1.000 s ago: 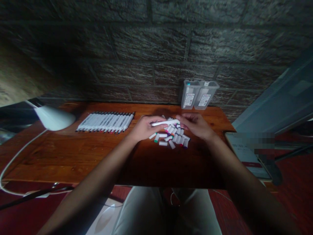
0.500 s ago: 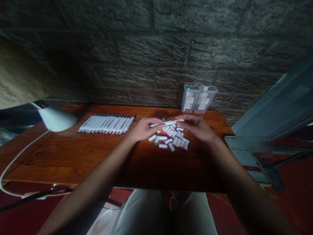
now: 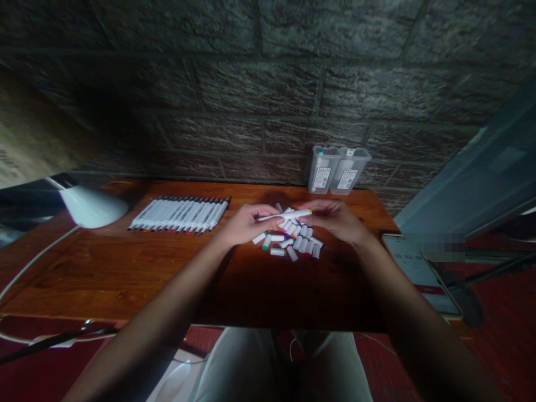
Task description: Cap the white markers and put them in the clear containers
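Head view: left hand has the white marker clamped between thumb and fingers, roughly level, above the pile of loose caps. Right hand is at the marker's yellow-tipped end; can't tell whether its fingertips actually pinch it. Row of markers lies on the table, off to the left.

My read: brace the barrel with the left pinch, line the right fingertips up with its axis, push or pull straight, no twist. Wrists high enough not to scatter the caps.
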`<state>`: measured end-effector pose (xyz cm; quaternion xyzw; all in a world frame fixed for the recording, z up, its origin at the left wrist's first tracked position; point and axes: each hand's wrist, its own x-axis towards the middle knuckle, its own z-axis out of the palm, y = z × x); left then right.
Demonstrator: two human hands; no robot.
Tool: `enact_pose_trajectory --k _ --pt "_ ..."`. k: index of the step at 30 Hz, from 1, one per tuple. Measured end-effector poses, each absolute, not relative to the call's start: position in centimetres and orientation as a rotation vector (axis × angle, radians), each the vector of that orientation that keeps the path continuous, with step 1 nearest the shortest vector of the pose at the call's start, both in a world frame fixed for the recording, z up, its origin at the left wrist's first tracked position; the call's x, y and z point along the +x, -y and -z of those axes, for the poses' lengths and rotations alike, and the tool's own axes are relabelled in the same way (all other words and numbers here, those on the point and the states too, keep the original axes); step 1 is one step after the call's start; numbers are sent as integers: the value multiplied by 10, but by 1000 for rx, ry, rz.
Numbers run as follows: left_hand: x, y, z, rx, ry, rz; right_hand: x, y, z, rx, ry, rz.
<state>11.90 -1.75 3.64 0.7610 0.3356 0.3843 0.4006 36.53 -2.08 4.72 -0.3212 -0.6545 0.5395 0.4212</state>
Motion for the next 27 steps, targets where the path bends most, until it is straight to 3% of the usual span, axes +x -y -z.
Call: enact_pose_trajectory --k 9,15,27 --pt "127 25 -37 2004 -841 -969 354 21 -49 -905 1290 -1187" --pt "142 36 -28 2101 -767 -919 336 28 -50 -865 1095 -1324" --pt "143 48 -30 2242 -737 -1012 332 40 -49 -749 1312 -1543"
